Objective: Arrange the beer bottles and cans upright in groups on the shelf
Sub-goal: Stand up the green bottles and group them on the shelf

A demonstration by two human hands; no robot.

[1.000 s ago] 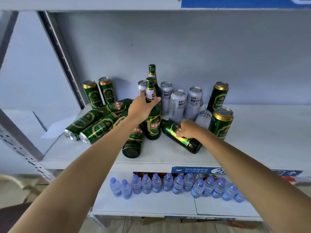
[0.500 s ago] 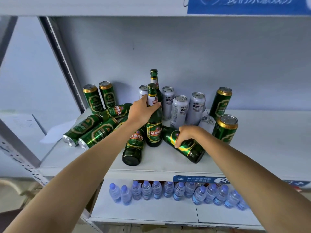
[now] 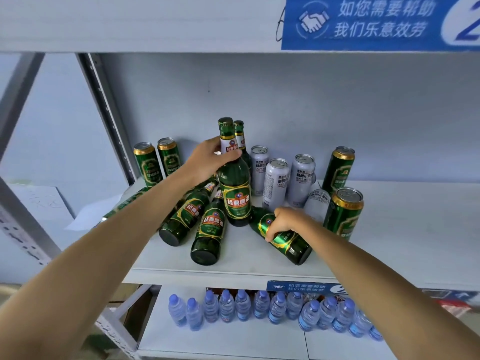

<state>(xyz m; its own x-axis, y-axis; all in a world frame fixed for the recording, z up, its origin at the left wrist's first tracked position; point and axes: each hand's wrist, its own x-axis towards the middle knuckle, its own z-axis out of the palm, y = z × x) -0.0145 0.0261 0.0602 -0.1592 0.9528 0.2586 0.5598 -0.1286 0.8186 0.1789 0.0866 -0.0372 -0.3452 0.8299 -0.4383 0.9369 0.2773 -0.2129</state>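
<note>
My left hand (image 3: 207, 159) grips the neck of an upright green beer bottle (image 3: 233, 188), which looks lifted a little above the white shelf (image 3: 402, 229). Behind it a second green bottle (image 3: 240, 136) stands upright. My right hand (image 3: 284, 222) grips a green bottle lying on its side (image 3: 288, 240). Two more green bottles (image 3: 185, 216) (image 3: 209, 229) lie with their bases toward me. Green cans (image 3: 148, 165) (image 3: 168, 157) stand at the back left; others lie hidden under my left arm. Silver cans (image 3: 276, 183) (image 3: 301, 178) stand in the middle, green cans (image 3: 340, 170) (image 3: 342, 211) on the right.
A grey slanted shelf post (image 3: 106, 113) rises at the left. A blue sign (image 3: 376, 22) hangs on the shelf above. Several water bottles (image 3: 259, 307) line the lower shelf. The right half of the beer shelf is bare.
My left hand has raised the upright bottle, and its cap now stands above the bottle behind. My right hand stays wrapped round the lying bottle. The camera has tilted upward.
</note>
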